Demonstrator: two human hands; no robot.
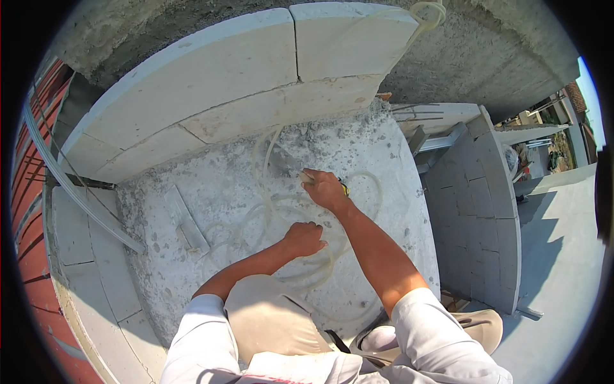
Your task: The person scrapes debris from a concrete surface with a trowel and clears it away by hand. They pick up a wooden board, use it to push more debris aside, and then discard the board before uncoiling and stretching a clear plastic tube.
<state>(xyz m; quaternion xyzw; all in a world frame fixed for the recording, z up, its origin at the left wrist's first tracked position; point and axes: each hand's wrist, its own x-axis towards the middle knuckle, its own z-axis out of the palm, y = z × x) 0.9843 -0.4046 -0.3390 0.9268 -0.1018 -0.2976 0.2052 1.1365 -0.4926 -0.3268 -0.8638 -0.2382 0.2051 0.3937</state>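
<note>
A person crouches on a dusty slab, gathering clear hose.
Right hand fingers pinch the hose; left hand fists a loop. Judged best: keep coils flat beneath fingers.

Harsh daylight, pale surfaces glaring, deep shadow at right, strong fisheye bending, black vignette at corners, sharp focus

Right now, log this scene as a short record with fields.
Setting: block wall around a rubble-strewn slab
Left hand: closed on the clear hose coiled over the slab
Right hand: gripping a trowel, blade on the slab
Nearby: flat float left of the coils
Hose end: looped over the wall top
</note>
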